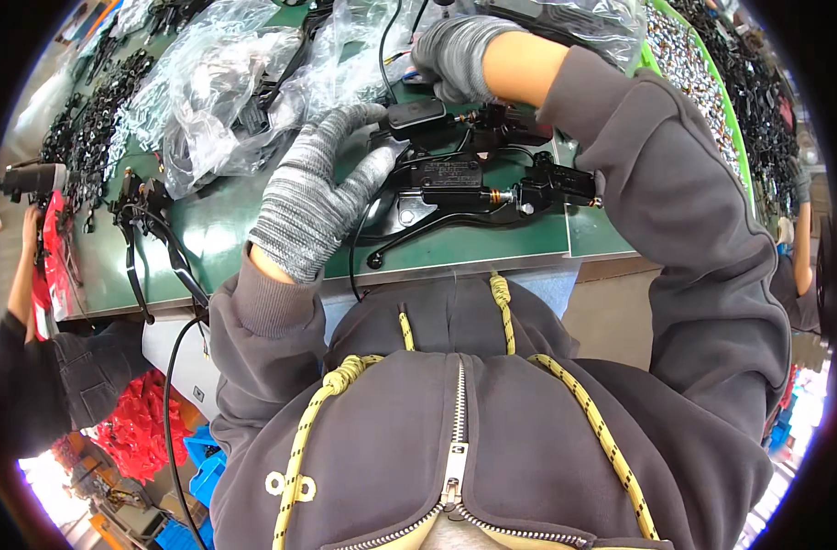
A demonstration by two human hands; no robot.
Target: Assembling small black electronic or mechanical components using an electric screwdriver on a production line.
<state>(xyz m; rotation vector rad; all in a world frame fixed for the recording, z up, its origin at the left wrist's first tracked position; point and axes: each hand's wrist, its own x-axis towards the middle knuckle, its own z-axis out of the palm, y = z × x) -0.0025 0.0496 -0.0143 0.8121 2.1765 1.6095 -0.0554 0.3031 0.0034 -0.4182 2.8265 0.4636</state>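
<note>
My left hand [322, 188], in a grey striped knit glove, has its thumb and fingers bent round the left end of a black brake lever assembly [416, 115] with a box-shaped reservoir. Beyond it, my gloved right hand [455, 60] is curled closed. Thin coloured wire ends [397, 58] show beside its fingers, but what the fingers grip is hidden. Nearer to me, a second black brake lever assembly [455, 188] lies on the green bench [492, 246]. Its long curved lever [418, 236] points left, and a black cable runs past its left side.
Clear plastic bags [226, 101] with black parts lie at the back left. More levers [148, 220] rest near the left edge, beside heaped small parts [93, 119]. A green-rimmed tray [693, 69] of small metal pieces stands right. Other people's arms [24, 266] show at both sides.
</note>
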